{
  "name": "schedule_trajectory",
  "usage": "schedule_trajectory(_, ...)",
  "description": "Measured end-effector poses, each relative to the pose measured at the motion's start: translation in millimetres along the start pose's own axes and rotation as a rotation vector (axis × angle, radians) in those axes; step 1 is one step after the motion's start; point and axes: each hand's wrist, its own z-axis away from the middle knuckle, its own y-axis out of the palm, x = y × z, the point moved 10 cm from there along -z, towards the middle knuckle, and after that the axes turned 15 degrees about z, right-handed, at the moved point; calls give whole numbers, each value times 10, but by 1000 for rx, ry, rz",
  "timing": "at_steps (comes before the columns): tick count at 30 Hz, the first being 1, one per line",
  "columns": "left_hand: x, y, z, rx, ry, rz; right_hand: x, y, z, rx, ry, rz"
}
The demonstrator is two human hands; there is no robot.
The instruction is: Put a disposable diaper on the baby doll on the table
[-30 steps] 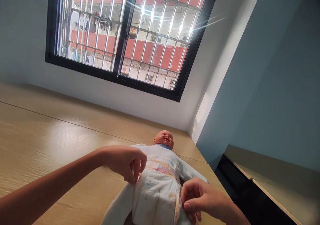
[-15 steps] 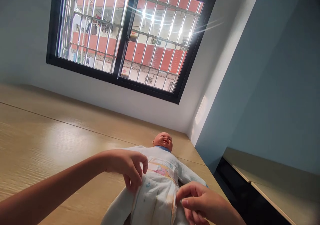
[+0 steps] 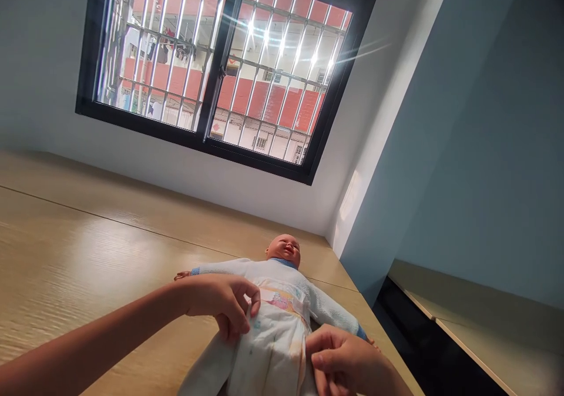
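A baby doll [image 3: 284, 250] in a white top with blue cuffs and collar lies on its back, head toward the window. Over its lower body is a white diaper [image 3: 271, 346] with a coloured printed band at the waist. My left hand [image 3: 229, 305] is curled in a pinch at the diaper's left edge. At the opposite edge, my right hand [image 3: 343, 358] has thumb and fingers closed on the diaper's side. The exact fingertip contact is partly hidden on both sides. The doll's legs run out of view at the bottom.
The doll lies on a light wooden table [image 3: 110, 255] with a seam across it. Beyond stands a wall with a dark-framed, barred window [image 3: 205, 140]. A second wooden surface with a black side [image 3: 409, 319] is at the right, past the table's edge.
The view has shifted slightly, so the doll's left-side sleeve and hand now show above my left arm. Both hands stay at the diaper's edges, my right hand a little more to the left.
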Motion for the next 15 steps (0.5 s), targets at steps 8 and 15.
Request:
schedule_trajectory(8,21,-135,-20,-60,-27,-54,76,-63,186,-31,-25,13)
schedule_trajectory(15,46,-48,-44,34,16,-12,296,223,50,37,-81,2)
